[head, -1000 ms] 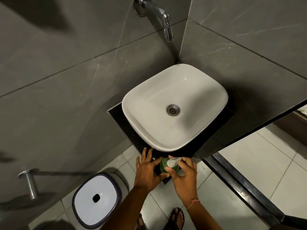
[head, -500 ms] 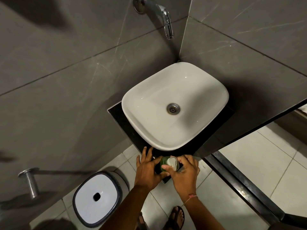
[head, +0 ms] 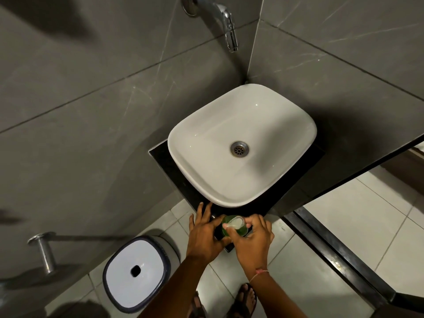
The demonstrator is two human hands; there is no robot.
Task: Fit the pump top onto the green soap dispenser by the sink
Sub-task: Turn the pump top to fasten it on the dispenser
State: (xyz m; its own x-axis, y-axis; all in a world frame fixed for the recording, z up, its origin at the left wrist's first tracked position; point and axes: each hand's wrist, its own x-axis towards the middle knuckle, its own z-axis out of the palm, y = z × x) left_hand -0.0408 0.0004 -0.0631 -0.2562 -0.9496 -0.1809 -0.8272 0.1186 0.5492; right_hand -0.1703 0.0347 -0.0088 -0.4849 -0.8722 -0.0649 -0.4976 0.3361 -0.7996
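The green soap dispenser (head: 238, 231) stands on the near corner of the black counter (head: 181, 180), just in front of the white sink (head: 243, 145). The clear white pump top (head: 235, 222) sits on top of it, its spout pointing left. My left hand (head: 204, 235) wraps the bottle's left side, thumb against it. My right hand (head: 252, 239) holds the pump top from the right, fingertips around its collar. Most of the bottle is hidden by both hands.
A chrome tap (head: 226, 21) juts from the grey tiled wall above the sink. On the floor at lower left stands a white-lidded bin (head: 136, 273); a metal wall fitting (head: 44, 249) sticks out beside it. A black door track (head: 344, 255) runs at right.
The pump top's spout has swung round from pointing right to pointing left, and my right hand's fingers have shifted around it. My left hand stays on the bottle.
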